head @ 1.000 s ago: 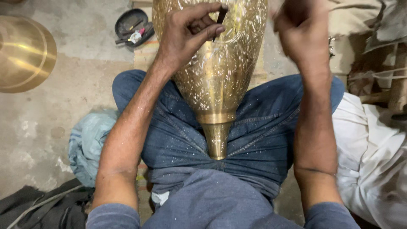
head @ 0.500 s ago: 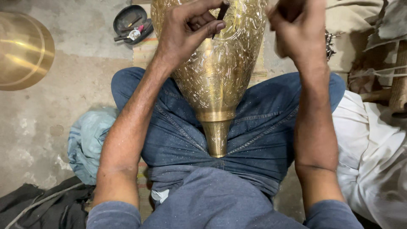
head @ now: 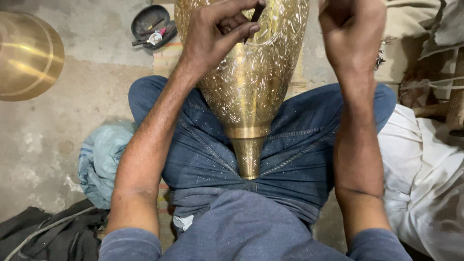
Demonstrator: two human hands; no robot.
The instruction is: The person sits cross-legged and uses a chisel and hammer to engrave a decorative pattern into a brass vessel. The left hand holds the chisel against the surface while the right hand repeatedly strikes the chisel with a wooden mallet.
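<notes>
pinching a thin dark tool [head: 256, 13] in my left hand [head: 217, 38], i press it on the engraved brass vase [head: 251, 87] wedged neck-down between my thighs. my right hand [head: 350, 34] is clenched at the top edge. bare concrete floor [head: 72, 125] lies open leftward. nothing has shifted since earlier.

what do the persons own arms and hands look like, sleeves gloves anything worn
Both hands are bare: no gloves, rings or watch show on the left hand or the right hand. The forearms are bare too, dusted with fine pale specks. Short blue-grey sleeves show only at the bottom edge of the view, ending above the elbows. The same specks lie on the blue jeans.
</notes>
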